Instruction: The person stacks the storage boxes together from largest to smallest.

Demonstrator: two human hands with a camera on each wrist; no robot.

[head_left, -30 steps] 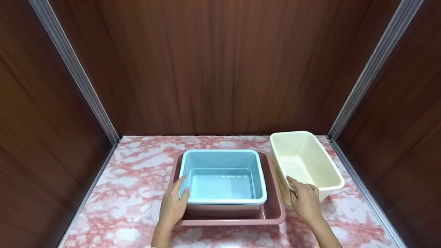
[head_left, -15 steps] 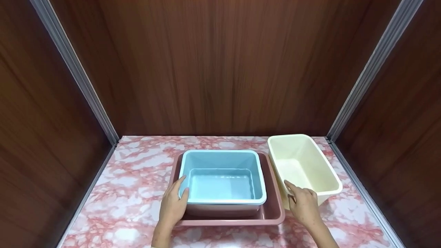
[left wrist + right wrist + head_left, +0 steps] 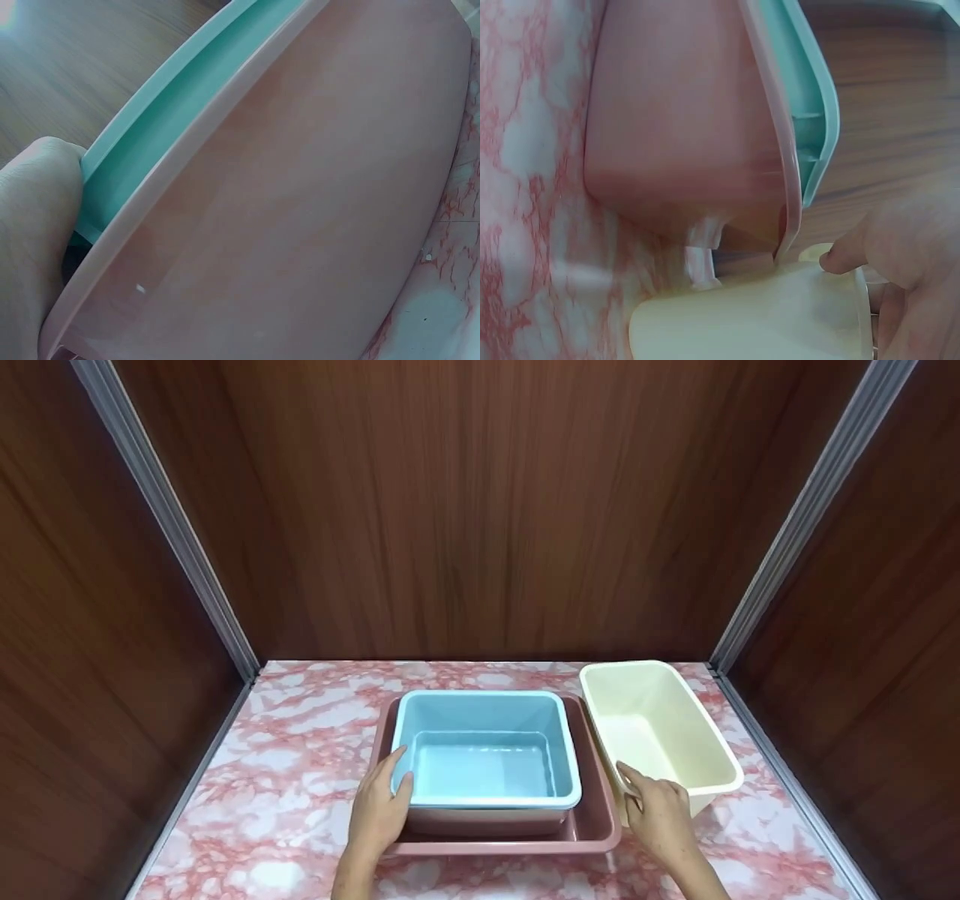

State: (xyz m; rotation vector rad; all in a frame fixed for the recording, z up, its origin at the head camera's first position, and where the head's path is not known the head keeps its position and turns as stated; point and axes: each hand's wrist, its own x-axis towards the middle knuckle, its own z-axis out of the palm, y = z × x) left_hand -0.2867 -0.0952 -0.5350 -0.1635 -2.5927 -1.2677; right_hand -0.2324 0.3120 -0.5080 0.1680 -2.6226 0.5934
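A light blue plastic bin (image 3: 480, 769) sits within a wider dusty-pink basin (image 3: 510, 847), with a pinkish wall showing below its rim. My left hand (image 3: 377, 810) rests on the blue bin's left rim, thumb and index finger spread apart; its other fingers are hard to make out. To the right stands a deep cream bin (image 3: 686, 731), close beside the basin. My right hand (image 3: 661, 814) grips the cream bin's near-left corner, fingers hooked over the rim. In the right wrist view, one fingertip (image 3: 844, 259) lies on the cream rim.
A red-and-white marbled tabletop (image 3: 285, 780) bears all the bins. Dark wood-look panels (image 3: 480, 510) enclose it at the back and both sides, with grey metal strips (image 3: 180, 525) at the corners.
My right hand and the cream bin have shifted nearer to me and slightly left, toward the pink basin. My left hand and the blue bin have hardly moved.
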